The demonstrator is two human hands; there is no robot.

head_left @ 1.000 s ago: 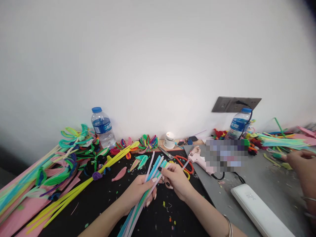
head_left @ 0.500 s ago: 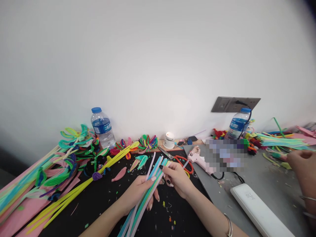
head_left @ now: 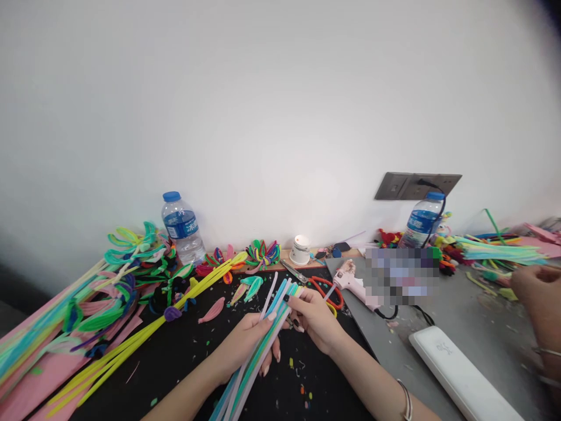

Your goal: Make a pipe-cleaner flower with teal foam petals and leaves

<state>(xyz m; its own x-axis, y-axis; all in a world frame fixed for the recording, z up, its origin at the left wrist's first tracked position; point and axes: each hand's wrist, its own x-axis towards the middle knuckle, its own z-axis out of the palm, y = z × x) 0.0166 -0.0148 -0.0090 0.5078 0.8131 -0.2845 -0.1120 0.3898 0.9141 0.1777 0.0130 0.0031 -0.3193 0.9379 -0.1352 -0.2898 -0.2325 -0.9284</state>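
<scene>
A bundle of pastel pipe cleaners [head_left: 250, 374] in blue, green and lilac slants up from the lower edge of the view. My left hand [head_left: 249, 339] is closed around its middle, thumb on top and fingers curled beneath. At the upper tips, my right hand [head_left: 315, 318] pinches the bundle between thumb and fingers. One lilac stem stands a little apart on the left. Beyond my hands lie scissors [head_left: 322, 287] with red-orange handles, partly hidden by my right hand. Yellow pipe cleaners [head_left: 135, 336] tied with a purple band lie left of my hands.
A pink glue gun [head_left: 353, 283] rests on the grey board at right, near a white oblong case [head_left: 460, 374]. Water bottles [head_left: 182, 228] [head_left: 421, 222] and a white paper cup [head_left: 300, 250] stand by the wall. Another person's hand [head_left: 537, 298] is at far right.
Hardly anything differs. My fingers shift very slightly on the pipe cleaner bundle, and both hands keep their hold. The other person's hand at far right moves a little.
</scene>
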